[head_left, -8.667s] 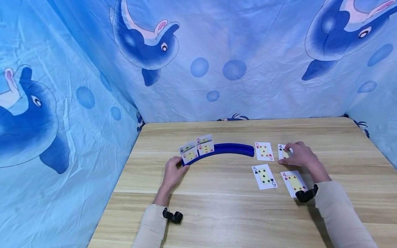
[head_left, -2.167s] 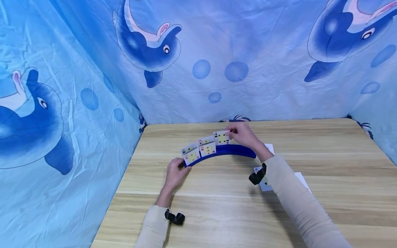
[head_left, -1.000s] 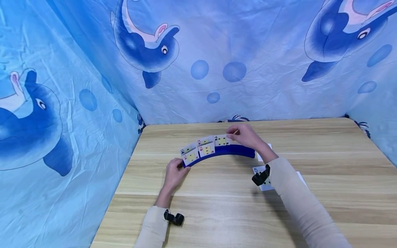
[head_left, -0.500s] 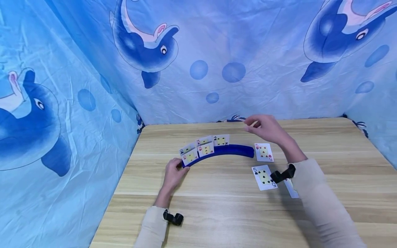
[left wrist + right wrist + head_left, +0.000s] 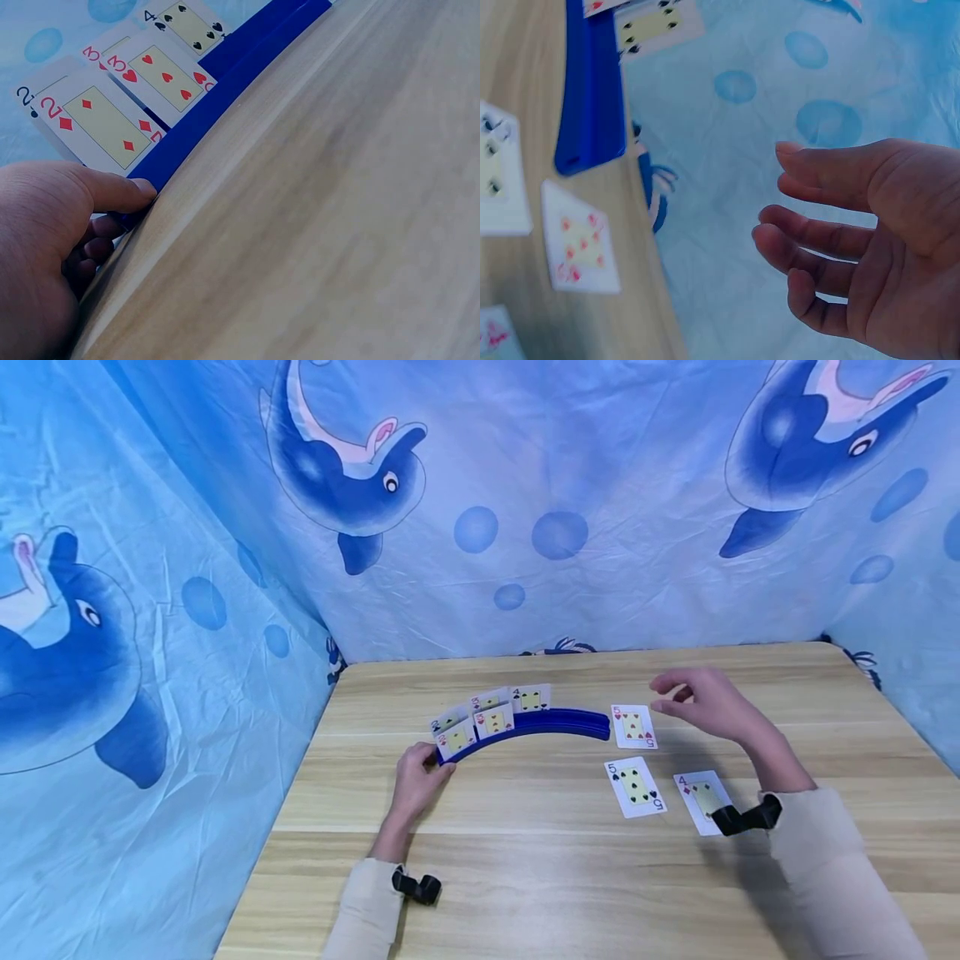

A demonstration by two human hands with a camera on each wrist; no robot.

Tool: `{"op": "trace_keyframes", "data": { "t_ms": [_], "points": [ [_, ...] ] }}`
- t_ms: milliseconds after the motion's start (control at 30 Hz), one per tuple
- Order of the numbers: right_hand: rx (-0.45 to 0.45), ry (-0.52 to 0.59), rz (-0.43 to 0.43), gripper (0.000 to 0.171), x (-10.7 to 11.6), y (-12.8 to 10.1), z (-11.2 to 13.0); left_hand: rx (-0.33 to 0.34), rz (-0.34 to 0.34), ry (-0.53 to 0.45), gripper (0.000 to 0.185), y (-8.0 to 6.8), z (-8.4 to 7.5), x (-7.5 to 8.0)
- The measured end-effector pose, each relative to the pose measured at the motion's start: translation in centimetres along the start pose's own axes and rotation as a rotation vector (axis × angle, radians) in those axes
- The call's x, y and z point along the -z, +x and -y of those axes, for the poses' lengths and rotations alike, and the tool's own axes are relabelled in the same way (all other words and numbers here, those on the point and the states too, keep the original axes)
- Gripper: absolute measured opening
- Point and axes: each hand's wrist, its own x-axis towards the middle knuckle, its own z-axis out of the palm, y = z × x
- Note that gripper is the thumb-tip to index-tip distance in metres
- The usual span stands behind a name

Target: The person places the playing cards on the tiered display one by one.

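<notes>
My left hand [image 5: 415, 783] pinches the left end of a curved blue card holder [image 5: 570, 721], thumb in front. Two playing cards stand in its front row: the two of diamonds [image 5: 97, 124] and the three of hearts [image 5: 161, 79]. Behind them are a black two [image 5: 26, 97], mostly covered, and a red three [image 5: 94, 58]. The four of spades [image 5: 530, 697] stands in the back row, right of the threes. My right hand [image 5: 708, 700] hangs above the table with loosely bent fingers, holding nothing. Nearest it lies the five of hearts [image 5: 633, 727], face up.
On the wooden table [image 5: 525, 877], the five of spades [image 5: 635, 787] and the four of diamonds [image 5: 696, 789] also lie face up. The right wrist camera partly covers the four. A blue dolphin-print cloth [image 5: 637, 593] hangs behind and at both sides.
The four of spades has gone from the table into the holder's back row. My right hand has let go of it and moved right. The left hand stays at the holder's end.
</notes>
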Motion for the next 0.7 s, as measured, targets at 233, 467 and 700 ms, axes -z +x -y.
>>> {"op": "trace_keyframes", "data": {
  "t_ms": [233, 467, 700],
  "points": [
    [-0.074, -0.01, 0.043, 0.037, -0.6, -2.3, -2.1, -0.007, 0.002, 0.001, 0.038, 0.1, 0.0, 0.0],
    [-0.105, -0.026, 0.092, 0.041, -1.2, -4.4, -3.7, -0.007, 0.002, 0.005, 0.038, 0.2, 0.0, 0.0],
    [-0.165, -0.029, 0.207, 0.048, -2.2, -6.2, -4.9, 0.015, 0.016, -0.019, 0.036, 0.0, 0.0, 0.0]
  ]
}}
